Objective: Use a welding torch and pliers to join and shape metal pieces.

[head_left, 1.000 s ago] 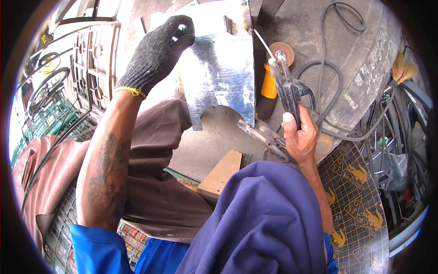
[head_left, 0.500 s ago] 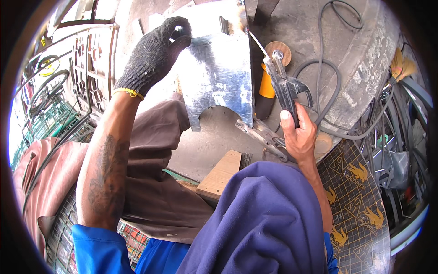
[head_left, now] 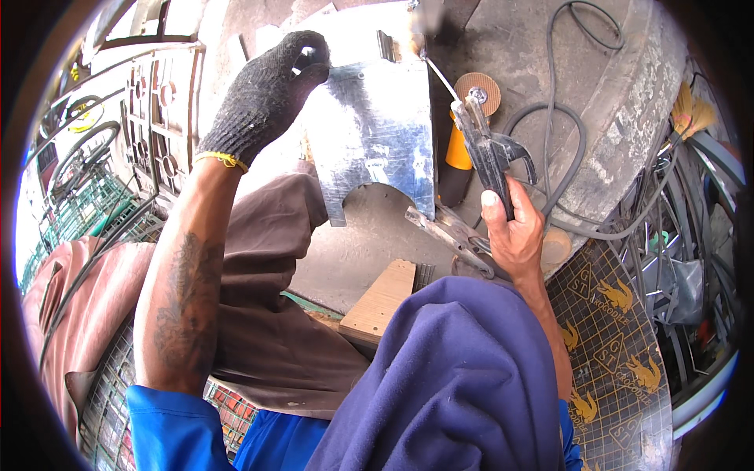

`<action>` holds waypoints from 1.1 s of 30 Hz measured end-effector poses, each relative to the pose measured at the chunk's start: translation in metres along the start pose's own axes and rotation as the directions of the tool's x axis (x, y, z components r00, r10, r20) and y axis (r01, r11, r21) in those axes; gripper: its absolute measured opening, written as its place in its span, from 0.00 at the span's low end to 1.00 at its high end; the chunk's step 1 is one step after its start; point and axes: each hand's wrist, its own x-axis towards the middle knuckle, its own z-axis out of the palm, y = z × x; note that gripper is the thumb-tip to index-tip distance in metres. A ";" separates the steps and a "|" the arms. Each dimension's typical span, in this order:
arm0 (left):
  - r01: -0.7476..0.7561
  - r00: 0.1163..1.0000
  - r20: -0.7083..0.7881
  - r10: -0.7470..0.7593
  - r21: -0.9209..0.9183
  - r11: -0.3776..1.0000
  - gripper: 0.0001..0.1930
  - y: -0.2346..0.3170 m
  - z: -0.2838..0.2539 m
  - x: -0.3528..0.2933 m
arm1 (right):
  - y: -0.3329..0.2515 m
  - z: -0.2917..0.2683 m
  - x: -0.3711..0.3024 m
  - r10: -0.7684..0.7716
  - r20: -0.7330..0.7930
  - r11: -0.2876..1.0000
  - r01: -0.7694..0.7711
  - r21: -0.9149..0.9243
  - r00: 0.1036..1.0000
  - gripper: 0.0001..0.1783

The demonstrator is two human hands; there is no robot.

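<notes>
A shiny sheet-metal piece (head_left: 377,118) with a rounded cutout at its near end stands in front of me. At its far left edge is my left hand (head_left: 271,90), in a dark knitted glove, its fingers curled and closed on the metal. My bare right hand (head_left: 514,228) is wrapped round the handle of a black welding electrode holder (head_left: 487,149). A thin pale welding rod (head_left: 442,79) runs from the jaws to the piece's far right edge, its tip at or close to a browned spot there. A small dark bracket (head_left: 386,45) sits on the metal nearby.
An angle grinder (head_left: 459,149) with a brown disc lies right of the metal. Locking pliers (head_left: 452,239) and a wooden board (head_left: 382,302) are nearer me. A grey cable (head_left: 583,149) loops across the floor. Metal scraps and a straw broom (head_left: 691,114) lie far right.
The rod tip has shifted very slightly toward me along the metal's edge. A faint haze now blurs the area beyond the tip. My left hand has barely moved.
</notes>
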 end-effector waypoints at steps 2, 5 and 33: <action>0.002 1.000 0.002 -0.002 -0.009 1.000 0.15 0.000 0.002 0.001 | 0.003 0.000 0.000 -0.029 -0.018 0.999 0.029 -0.015 0.999 0.20; 0.002 1.000 0.003 -0.001 -0.015 1.000 0.15 0.001 0.001 0.001 | 0.003 0.000 0.000 -0.027 -0.004 1.000 0.027 -0.007 1.000 0.22; -0.026 0.998 -0.063 0.023 -0.059 0.998 0.13 -0.002 0.003 0.001 | 0.006 0.001 -0.001 0.023 -0.003 0.998 -0.023 0.055 1.000 0.21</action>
